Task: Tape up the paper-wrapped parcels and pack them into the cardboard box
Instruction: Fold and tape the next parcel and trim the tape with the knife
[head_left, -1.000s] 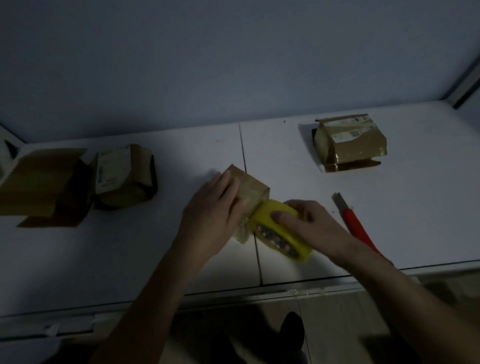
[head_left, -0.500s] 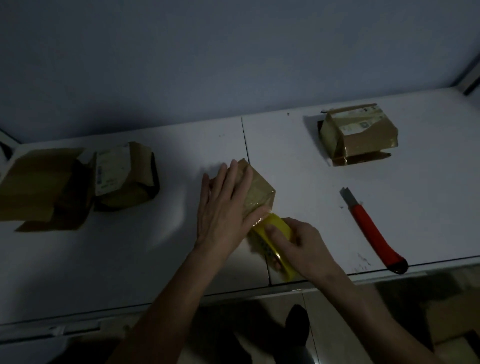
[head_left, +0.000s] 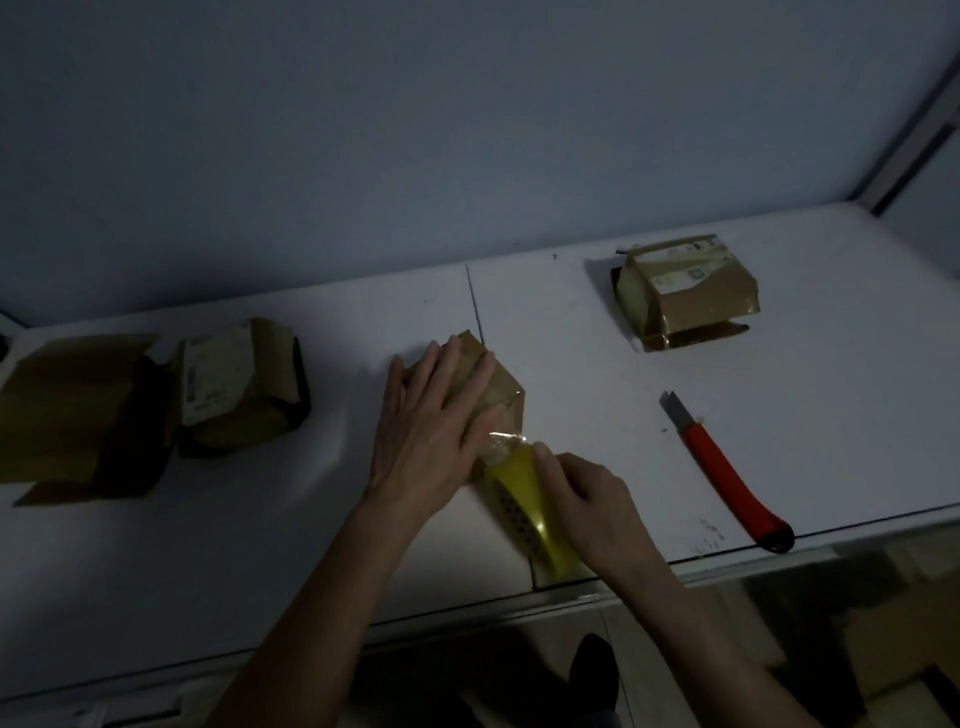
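A small brown paper-wrapped parcel (head_left: 501, 400) sits mid-table. My left hand (head_left: 434, 426) lies flat on top of it, fingers straight, pressing it down. My right hand (head_left: 587, 499) grips a yellow tape roll (head_left: 530, 499) just in front of the parcel, with a shiny strip of clear tape running from the roll to the parcel's near face. A second parcel with a white label (head_left: 685, 291) rests at the back right. A third labelled parcel (head_left: 239, 387) lies at the left beside the cardboard box (head_left: 78, 415), which lies with its flaps spread.
A red-handled utility knife (head_left: 727, 475) lies on the white table (head_left: 597, 374) right of my hands, its end near the front edge. A wall stands behind the table. Dark floor and a shoe show below the front edge.
My right hand has pulled the tape roll toward the table's front edge, stretching tape off the parcel's near face. My left hand has flattened further on top of the parcel.
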